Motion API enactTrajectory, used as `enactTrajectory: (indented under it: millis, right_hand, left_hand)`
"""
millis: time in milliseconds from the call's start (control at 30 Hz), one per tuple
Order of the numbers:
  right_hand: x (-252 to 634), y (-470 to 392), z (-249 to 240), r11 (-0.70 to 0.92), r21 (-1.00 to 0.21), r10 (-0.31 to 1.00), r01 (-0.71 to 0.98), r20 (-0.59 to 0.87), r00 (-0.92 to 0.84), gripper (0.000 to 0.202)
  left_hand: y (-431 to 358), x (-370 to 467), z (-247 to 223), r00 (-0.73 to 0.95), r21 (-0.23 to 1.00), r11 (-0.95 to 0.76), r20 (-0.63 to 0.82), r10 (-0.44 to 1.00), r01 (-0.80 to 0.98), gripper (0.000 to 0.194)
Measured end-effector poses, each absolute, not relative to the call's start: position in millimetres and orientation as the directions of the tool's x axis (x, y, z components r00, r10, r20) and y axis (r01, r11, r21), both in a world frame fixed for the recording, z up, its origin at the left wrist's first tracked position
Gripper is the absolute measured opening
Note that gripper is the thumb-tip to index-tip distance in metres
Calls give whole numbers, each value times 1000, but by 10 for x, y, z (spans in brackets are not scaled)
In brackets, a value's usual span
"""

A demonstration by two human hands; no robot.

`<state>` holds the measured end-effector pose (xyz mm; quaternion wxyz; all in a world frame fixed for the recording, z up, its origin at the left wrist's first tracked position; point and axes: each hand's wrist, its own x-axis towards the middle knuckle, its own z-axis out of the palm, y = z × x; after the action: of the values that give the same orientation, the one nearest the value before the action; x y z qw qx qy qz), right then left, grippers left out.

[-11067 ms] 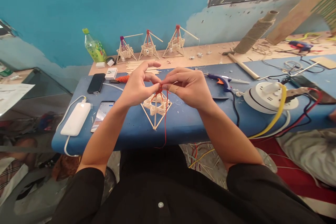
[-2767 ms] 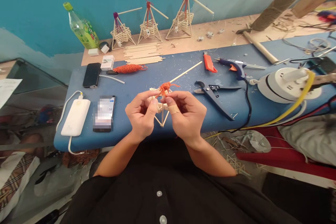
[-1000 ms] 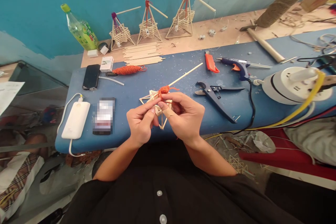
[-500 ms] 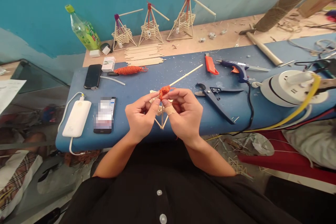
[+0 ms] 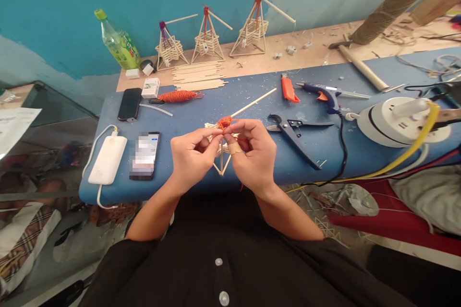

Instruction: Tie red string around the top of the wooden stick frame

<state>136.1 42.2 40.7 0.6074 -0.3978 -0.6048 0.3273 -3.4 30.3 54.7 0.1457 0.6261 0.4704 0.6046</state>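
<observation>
Cord at the frame's apex worked between two fingertip pinches

Head view, now: The stick frame (image 5: 222,151) is stood at the near edge of the blue table (image 5: 194,115), between and partly behind the hands. Its top is wrapped in orange cord (image 5: 225,122), and a slender stick (image 5: 254,102) is held out from that wrapping toward the far right. Just below the wrapping, the cord is pinched between thumb and forefinger by the left hand (image 5: 196,156); it is pinched likewise by the right hand (image 5: 254,156), whose other fingers are curled. Both grips are narrow and the fingertips are almost met. The exact lie of the strands between them cannot be told.

Step, as judged: the cord is being knotted or drawn tight at the apex. For the next move, it is judged that both pinches should be kept firm and the strands pulled apart evenly, so that the slender stick is not twisted and the frame is not tipped.

Head view, compared: Half a second ago a small cord loop was seen standing open between the fingertips; it is now closed up or covered. Eleven seconds ago the hands were held higher, over the apex, and a long strand was hung down the frame's front.
</observation>
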Motion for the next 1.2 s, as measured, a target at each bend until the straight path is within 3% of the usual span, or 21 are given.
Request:
enactTrajectory:
  millis: [200, 467, 867, 1200]
  right_hand:
    - [1406, 404, 448, 491, -867, 866, 83, 496, 58, 14]
    - [1486, 377, 436, 520, -831, 844, 198, 536, 30, 11]
    - [1479, 328, 409, 631, -723, 756, 280, 655, -13, 13]
    - [1450, 355, 371, 707, -617, 666, 346, 745, -31, 17]
  left_hand:
    - [342, -62, 706, -150, 707, -533, 656, 739, 465, 5]
    - [674, -245, 933, 29, 516, -636, 763, 646, 573, 10]
    - [971, -249, 794, 28, 679, -540, 609, 792, 498, 7]
    - [1046, -197, 763, -2, 692, -513, 596, 803, 508, 8]
